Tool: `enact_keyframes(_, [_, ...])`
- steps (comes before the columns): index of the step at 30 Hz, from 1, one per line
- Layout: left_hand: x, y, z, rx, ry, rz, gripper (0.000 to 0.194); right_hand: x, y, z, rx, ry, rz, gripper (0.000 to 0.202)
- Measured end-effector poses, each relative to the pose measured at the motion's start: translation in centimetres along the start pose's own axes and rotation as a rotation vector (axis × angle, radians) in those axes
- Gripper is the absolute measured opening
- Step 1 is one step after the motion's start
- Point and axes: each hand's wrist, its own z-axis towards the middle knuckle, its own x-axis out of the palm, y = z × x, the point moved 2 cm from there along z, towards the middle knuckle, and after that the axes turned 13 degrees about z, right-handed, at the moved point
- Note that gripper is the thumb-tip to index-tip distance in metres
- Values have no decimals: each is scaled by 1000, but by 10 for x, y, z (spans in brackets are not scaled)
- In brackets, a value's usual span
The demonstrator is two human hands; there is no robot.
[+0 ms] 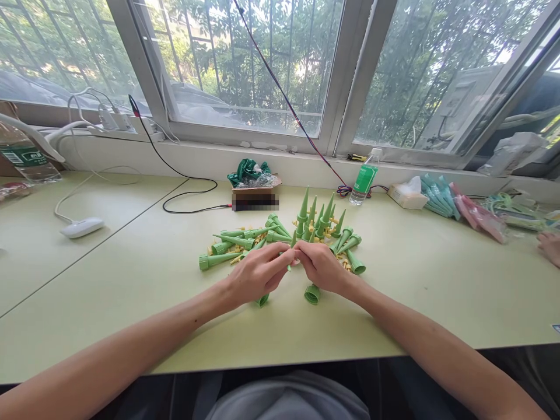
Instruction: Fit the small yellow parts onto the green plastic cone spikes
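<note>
My left hand (262, 268) and my right hand (321, 265) meet at the fingertips above the desk, both closed in a pinch. A thin green tip (289, 268) pokes out below the left fingers, seemingly part of a green plastic watering spike. Most of it is hidden by the hand, and what the right fingers pinch is hidden too. Under the left hand shows an open green base (262, 301); another threaded base (312, 294) shows below the right. Just beyond, several spikes (326, 216) stand upright with yellow valves on them, and loose spikes (219, 259) lie around small yellow parts.
Behind the spikes is a small cardboard box (256, 189) with green plastic in it. A water bottle (363, 178), a tissue box (409, 193) and bagged items (476, 213) line the window side. A white device (81, 227) with a cable lies left. Another person's hand (550, 248) appears far right.
</note>
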Motion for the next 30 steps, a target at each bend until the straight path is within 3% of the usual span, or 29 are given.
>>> enact_keyframes(4, [1, 0, 1, -32, 11, -25, 24, 0, -1, 0, 36, -8, 3, 31])
enact_keyframes(8, [4, 3, 1, -178, 12, -108, 14, 2, -2, 0, 60, -52, 3, 32])
enact_keyframes(11, [6, 5, 0, -280, -4, -91, 9, 2, 1, 0, 66, -75, 5, 23])
enact_keyframes(18, [7, 10, 0, -480, -8, -97, 12, 4, 2, -1, 48, -48, 19, 21])
enact_keyframes(30, [6, 10, -1, -392, 61, -46, 9, 2, -1, -1, -1, 8, -30, 17])
